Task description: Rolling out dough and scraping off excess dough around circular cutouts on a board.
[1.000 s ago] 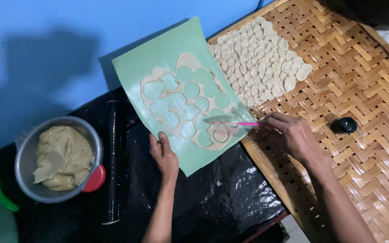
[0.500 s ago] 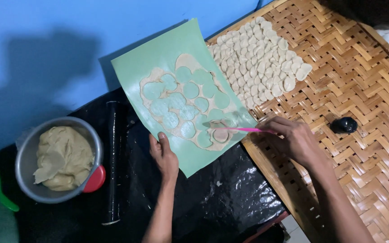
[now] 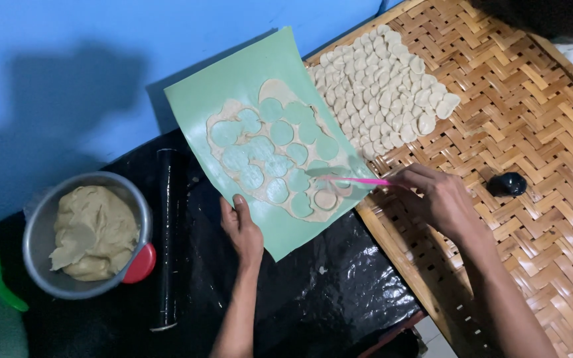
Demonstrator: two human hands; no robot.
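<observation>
My left hand (image 3: 243, 229) presses flat on the near edge of the green sheet (image 3: 247, 79), fingers released, steadying it on the black bench (image 3: 326, 311). My right hand (image 3: 436, 199) is clenched around a pink-handled tool (image 3: 359, 180) whose tip lies by a dough round (image 3: 325, 199) in the rolled dough. Cut rounds (image 3: 386, 79) lie in rows on the woven tray (image 3: 532, 132); a metal bowl of dough (image 3: 91, 232) sits left.

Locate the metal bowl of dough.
Head view, lower left: the metal bowl of dough sits on the black sheet, just left of the black rolling pin.
</observation>
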